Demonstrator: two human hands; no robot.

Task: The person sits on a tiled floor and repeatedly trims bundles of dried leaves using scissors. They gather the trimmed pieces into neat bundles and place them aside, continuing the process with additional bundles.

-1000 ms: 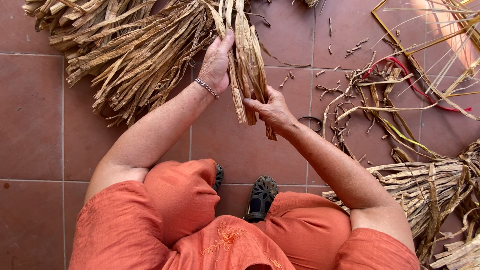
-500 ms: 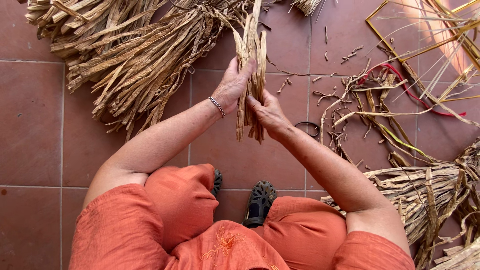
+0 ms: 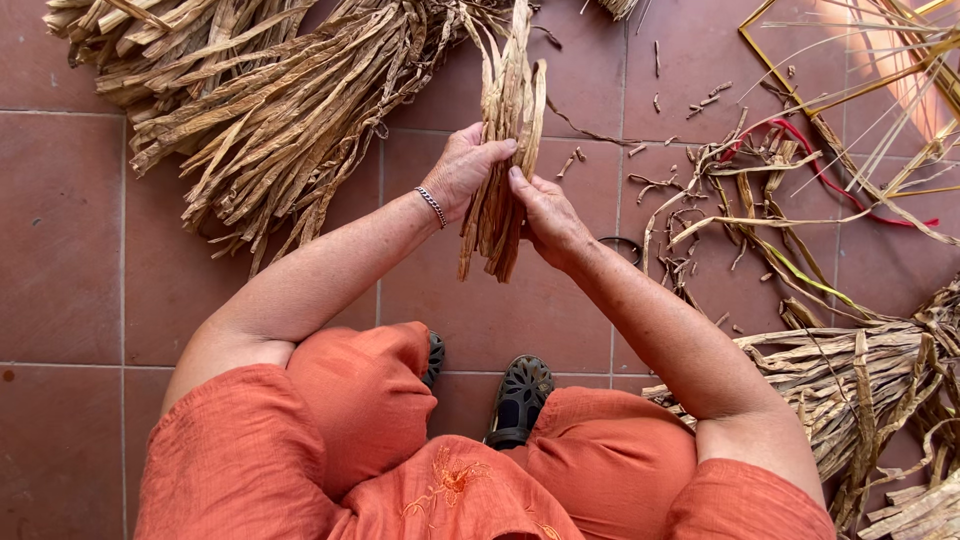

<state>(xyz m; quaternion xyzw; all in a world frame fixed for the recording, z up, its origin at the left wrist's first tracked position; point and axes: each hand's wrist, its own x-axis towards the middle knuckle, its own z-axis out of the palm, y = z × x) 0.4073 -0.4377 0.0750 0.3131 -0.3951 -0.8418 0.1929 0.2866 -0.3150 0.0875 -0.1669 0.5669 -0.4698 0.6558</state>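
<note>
A bunch of dried tan plant strips [image 3: 508, 120] stands upright in front of me, held in both hands. My left hand [image 3: 462, 172], with a beaded bracelet at the wrist, wraps the bunch from the left at its middle. From the right, my right hand [image 3: 545, 215] presses thumb and fingers against the same bunch, a little lower. The cut ends of the strips hang below both hands. The top of the bunch runs out of view.
A big pile of dried strips [image 3: 250, 90] lies on the terracotta tile floor [image 3: 60, 250] at upper left. More strips [image 3: 860, 370] lie at right, with loose scraps, a red cord [image 3: 810, 160] and a yellow frame [image 3: 800, 70]. Black sandals [image 3: 520, 395] show below.
The bunch has turned from tilted to upright and come closer to me. Both hands have shifted right and down along it, now gripping its middle.
</note>
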